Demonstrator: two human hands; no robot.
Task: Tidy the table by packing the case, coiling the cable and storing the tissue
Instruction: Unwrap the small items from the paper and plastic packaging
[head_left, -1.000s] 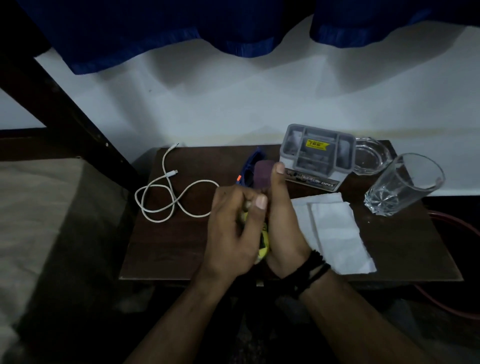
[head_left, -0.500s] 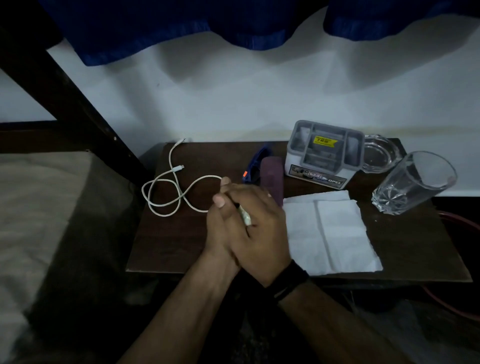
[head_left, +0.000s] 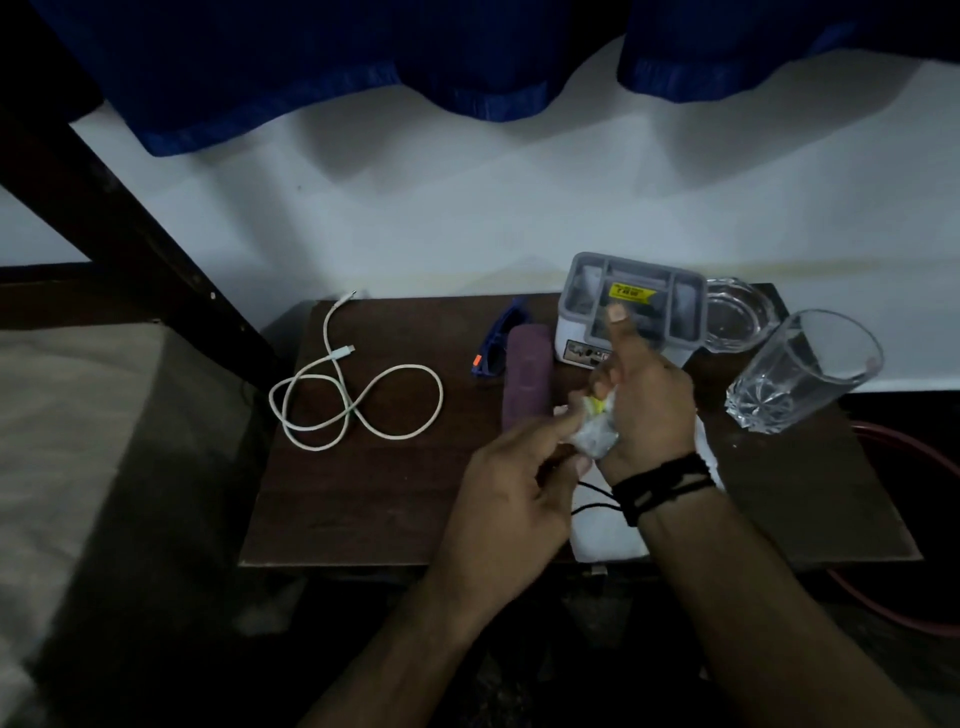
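Two hands share one small white-yellow bundle (head_left: 597, 428): it is enclosed by the right hand (head_left: 647, 410) and pinched by the left hand (head_left: 511, 483); before the grip the organizer (head_left: 631, 306) waits, so it should be kept compact.

Bare forearms, no sleeves, black braided thread bands (head_left: 660, 480) around right wrist

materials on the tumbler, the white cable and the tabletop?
Tumbler: clear glass by the look, see-through walls with cut facets at the base; clear plastic not ruled out.
White cable: matte white, probably rubbery plastic sheath; it lies in soft loose loops.
Tabletop: dark brown with grain streaks and a dull sheen, wood or wood-look laminate; the dim light leaves that open.
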